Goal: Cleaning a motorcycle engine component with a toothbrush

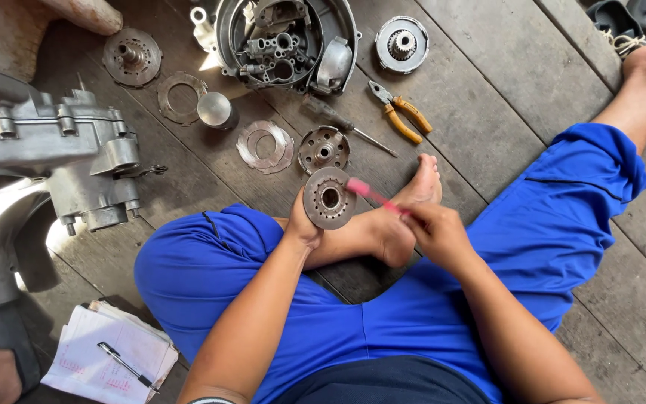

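Observation:
My left hand (pixel 302 224) grips a round rusty metal disc (pixel 328 198) with a centre hole, held upright over my crossed legs in blue trousers. My right hand (pixel 435 228) holds a pink-handled brush (pixel 371 194), whose blurred tip touches the disc's right edge. My bare foot (pixel 420 187) lies just behind both hands on the wooden plank floor (pixel 502 97).
Several clutch plates and hubs (pixel 324 148) lie ahead, with thin rings (pixel 265 146), a metal cup (pixel 215 110), an open engine cover (pixel 285 41), a toothed hub (pixel 401 43), orange-handled pliers (pixel 401 112) and a screwdriver (pixel 349 126). An engine block (pixel 54 157) stands left. Papers with a pen (pixel 110 355) lie lower left.

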